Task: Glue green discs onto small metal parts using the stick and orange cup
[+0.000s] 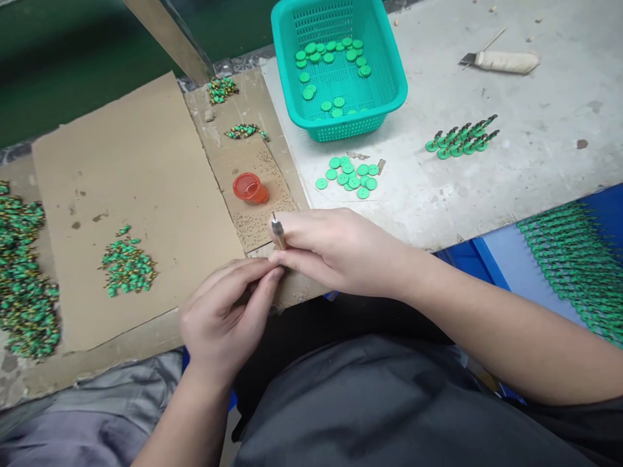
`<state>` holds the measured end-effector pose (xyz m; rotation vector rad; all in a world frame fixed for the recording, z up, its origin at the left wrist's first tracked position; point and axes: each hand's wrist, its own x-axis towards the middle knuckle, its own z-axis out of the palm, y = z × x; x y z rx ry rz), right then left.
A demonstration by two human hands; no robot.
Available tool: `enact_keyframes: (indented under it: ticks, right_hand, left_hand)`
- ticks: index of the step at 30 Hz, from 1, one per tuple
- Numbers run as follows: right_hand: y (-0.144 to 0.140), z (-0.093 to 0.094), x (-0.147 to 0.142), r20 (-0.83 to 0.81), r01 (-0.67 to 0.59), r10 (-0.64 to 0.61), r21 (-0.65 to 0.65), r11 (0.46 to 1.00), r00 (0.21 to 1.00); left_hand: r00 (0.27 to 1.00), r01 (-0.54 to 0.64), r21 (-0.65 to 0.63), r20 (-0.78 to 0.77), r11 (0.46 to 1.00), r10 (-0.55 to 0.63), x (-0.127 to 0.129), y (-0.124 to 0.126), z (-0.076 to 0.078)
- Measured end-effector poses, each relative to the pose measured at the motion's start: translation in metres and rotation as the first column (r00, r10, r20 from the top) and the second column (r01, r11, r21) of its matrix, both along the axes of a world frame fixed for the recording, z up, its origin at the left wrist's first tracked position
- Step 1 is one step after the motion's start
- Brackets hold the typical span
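Observation:
My right hand [335, 250] is closed round a slim pen-like tool [278, 232] with a dark collar and a fine tip that points up and away from me. Close against it, my left hand [231, 305] pinches thumb to forefinger. Whatever lies between those fingertips is too small and covered to name. Both hands meet over the table's front edge. Just beyond them, a small red cup [249, 188] stands on a speckled piece of cardboard [238, 224]. Loose green round discs [348, 174] with small holes lie past my right hand.
A teal basket [335, 123] holds more discs. Discs with upright dark-tipped pieces [462, 139] stand at the right, near a wrapped-handle blade [506, 61]. Small green-and-gold parts [129, 266] lie on a cardboard sheet [131, 162], with a bigger heap [24, 279] further left. Rows of green pieces [579, 259] fill the lower right.

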<state>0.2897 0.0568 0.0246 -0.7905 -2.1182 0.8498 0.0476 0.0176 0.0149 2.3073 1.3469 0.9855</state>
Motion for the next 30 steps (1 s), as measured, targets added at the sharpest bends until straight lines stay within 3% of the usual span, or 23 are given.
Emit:
enact_keyframes:
  ticks: [8, 14, 18, 20, 22, 26, 30]
  right_hand:
    - [0.006, 0.006, -0.003, 0.002, -0.074, 0.074, 0.001, 0.997, 0.997]
    - [0.013, 0.016, -0.006, 0.118, -0.124, 0.130, -0.059, 0.991, 0.984]
    - [0.013, 0.012, -0.006, 0.105, -0.140, 0.145, -0.047, 0.989, 0.984]
    - [0.010, 0.008, -0.004, 0.042, -0.095, 0.096, -0.024, 0.995, 0.995]
    - [0.001, 0.004, 0.000, -0.065, 0.037, -0.039, -0.030, 0.999, 0.997]
    - [-0.027, -0.001, 0.010, -0.246, 0.336, -0.377, -0.192, 0.922, 0.893]
    - [-0.051, -0.008, 0.015, -0.331, 0.298, -0.452, -0.422, 0.856, 0.829]
  left_hand:
    - [1.000, -0.017, -0.015, 0.000, 1.000, 0.017, 0.000, -0.001, -0.001]
    - [0.999, -0.039, -0.023, 0.001, 0.999, 0.039, -0.001, -0.001, -0.002]
    - [0.999, -0.047, -0.013, 0.019, 0.999, 0.047, -0.002, 0.000, -0.004]
    - [0.999, -0.041, -0.023, 0.033, 0.999, 0.042, -0.001, 0.000, -0.003]
    - [0.998, -0.036, -0.071, 0.056, 0.997, 0.040, 0.001, 0.001, 0.000]
    - [0.986, -0.071, -0.204, 0.132, 0.976, 0.099, 0.004, 0.001, 0.005]
    - [0.936, -0.064, -0.416, 0.290, 0.907, 0.200, 0.003, 0.004, 0.016]
